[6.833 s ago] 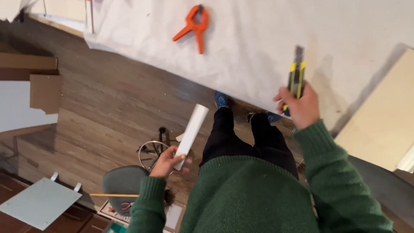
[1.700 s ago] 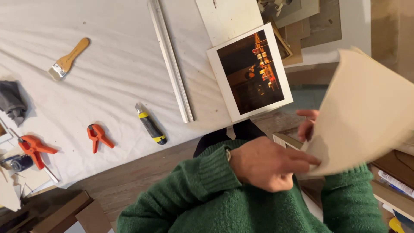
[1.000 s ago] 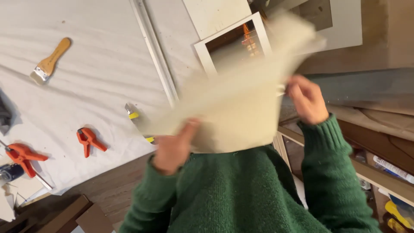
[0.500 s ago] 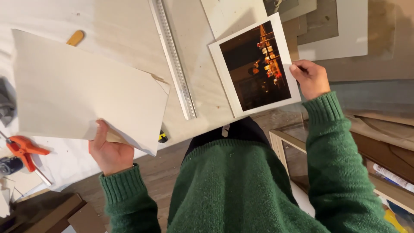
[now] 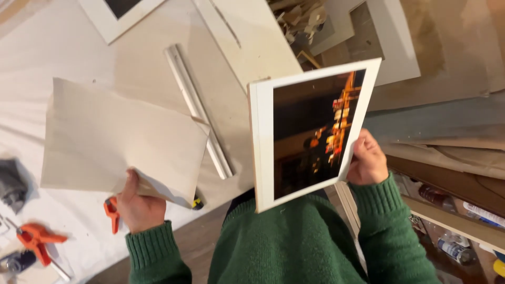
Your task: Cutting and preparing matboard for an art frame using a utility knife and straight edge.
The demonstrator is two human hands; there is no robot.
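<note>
My left hand point(image 5: 138, 204) grips the near edge of a large beige sheet of paper point(image 5: 118, 142), which lies flat over the white-covered table point(image 5: 63, 58). My right hand point(image 5: 367, 161) holds a mounted photo print point(image 5: 310, 134) by its right edge, lifted off the table and tilted up towards me. The print shows a dark night scene with orange lights and has a white border. A long pale metal ruler point(image 5: 199, 111) lies on the table between the sheet and the print.
Two orange clamps point(image 5: 37, 237) point(image 5: 111, 213) lie near the table's front edge at left, with a grey cloth point(image 5: 11, 183) beside them. Another bordered print point(image 5: 118, 14) rests at the far edge. Boards point(image 5: 252, 42) are stacked at the top; shelves with bottles point(image 5: 452, 221) stand at right.
My right hand has lifted the print off the table and tilted it up. My left hand has laid the beige sheet down flatter on the table, over the utility knife.
</note>
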